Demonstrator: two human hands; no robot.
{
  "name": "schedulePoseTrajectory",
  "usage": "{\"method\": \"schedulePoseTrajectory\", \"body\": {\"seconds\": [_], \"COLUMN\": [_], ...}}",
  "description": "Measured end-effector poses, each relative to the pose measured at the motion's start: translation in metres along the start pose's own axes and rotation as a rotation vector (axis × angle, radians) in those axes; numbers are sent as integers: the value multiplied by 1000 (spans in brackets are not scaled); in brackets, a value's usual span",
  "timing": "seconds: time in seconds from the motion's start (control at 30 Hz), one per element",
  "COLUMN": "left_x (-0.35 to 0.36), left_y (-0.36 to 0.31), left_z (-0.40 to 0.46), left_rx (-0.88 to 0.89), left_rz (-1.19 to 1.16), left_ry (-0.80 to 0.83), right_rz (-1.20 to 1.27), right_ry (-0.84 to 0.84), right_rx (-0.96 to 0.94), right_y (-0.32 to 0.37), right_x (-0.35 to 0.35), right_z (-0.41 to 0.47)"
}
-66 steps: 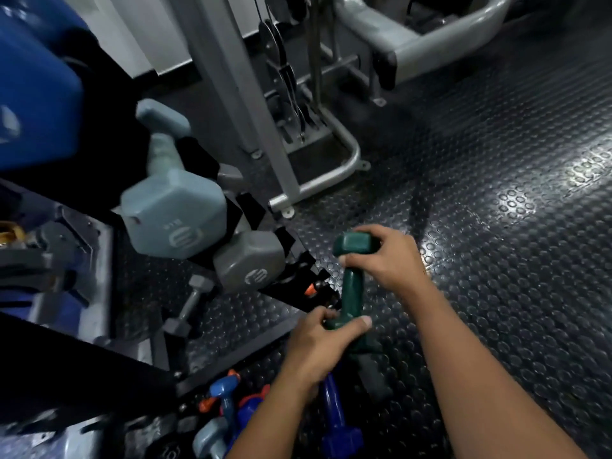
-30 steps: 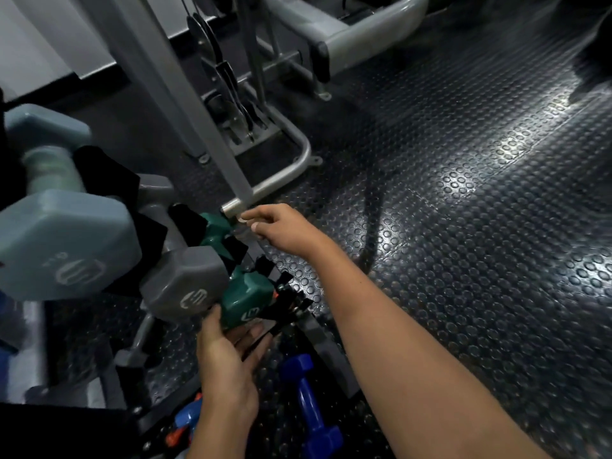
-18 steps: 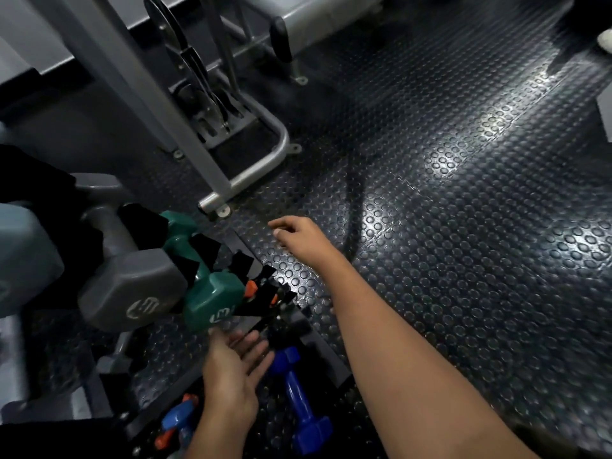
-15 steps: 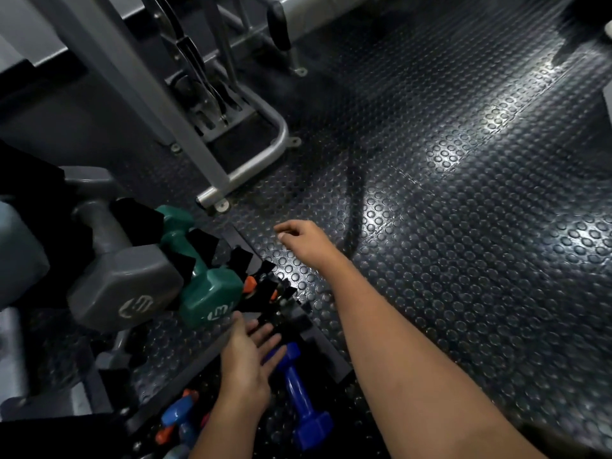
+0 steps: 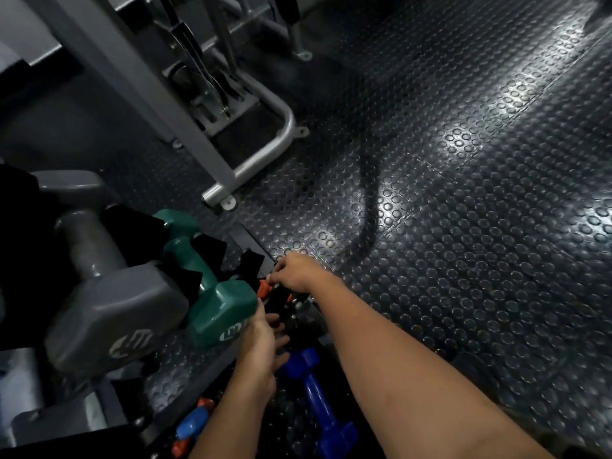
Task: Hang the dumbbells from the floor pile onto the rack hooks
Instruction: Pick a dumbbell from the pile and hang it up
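Green dumbbell seated on black rack hooks, just beside a larger grey dumbbell. Left hand below the green head, fingers loose, grip released. Right hand curled over a small orange dumbbell at the rack's low end — grasp itself cannot tell. Blue dumbbell lying on the studded floor under both forearms — more small ones nearby. Grey machine frame close behind the rack.

Dark studded rubber floor; grey machine frame.
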State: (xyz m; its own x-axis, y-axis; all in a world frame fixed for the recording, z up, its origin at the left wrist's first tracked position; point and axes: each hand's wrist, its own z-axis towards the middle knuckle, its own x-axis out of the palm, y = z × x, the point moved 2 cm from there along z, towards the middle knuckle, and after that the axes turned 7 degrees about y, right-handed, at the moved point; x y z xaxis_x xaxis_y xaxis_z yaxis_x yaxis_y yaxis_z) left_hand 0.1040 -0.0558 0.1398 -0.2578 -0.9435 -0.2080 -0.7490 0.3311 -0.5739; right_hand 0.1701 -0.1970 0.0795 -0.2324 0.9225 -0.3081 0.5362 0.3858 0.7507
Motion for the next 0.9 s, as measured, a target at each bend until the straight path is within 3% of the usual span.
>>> {"method": "schedulePoseTrajectory", "body": {"seconds": [0.23, 0.4, 0.57, 0.73, 0.9], "left_x": [-9, -11, -14, -17, -20], "left_y": [4, 5, 6, -1, -1], "left_z": [7, 18, 23, 15, 5], "left_rx": [-8, 4, 36, 215, 229], "left_rz": [69, 109, 219, 778, 1044], "left_ry": [-8, -17, 5, 14, 11], "right_rz": [15, 107, 139, 232, 290], "right_ry": [98, 266, 300, 181, 152], "right_rx": [164, 262, 236, 158, 106], "right_y": [8, 5, 4, -7, -18], "right_x": [7, 18, 20, 2, -20], "right_z": [23, 33, 33, 12, -17]}}
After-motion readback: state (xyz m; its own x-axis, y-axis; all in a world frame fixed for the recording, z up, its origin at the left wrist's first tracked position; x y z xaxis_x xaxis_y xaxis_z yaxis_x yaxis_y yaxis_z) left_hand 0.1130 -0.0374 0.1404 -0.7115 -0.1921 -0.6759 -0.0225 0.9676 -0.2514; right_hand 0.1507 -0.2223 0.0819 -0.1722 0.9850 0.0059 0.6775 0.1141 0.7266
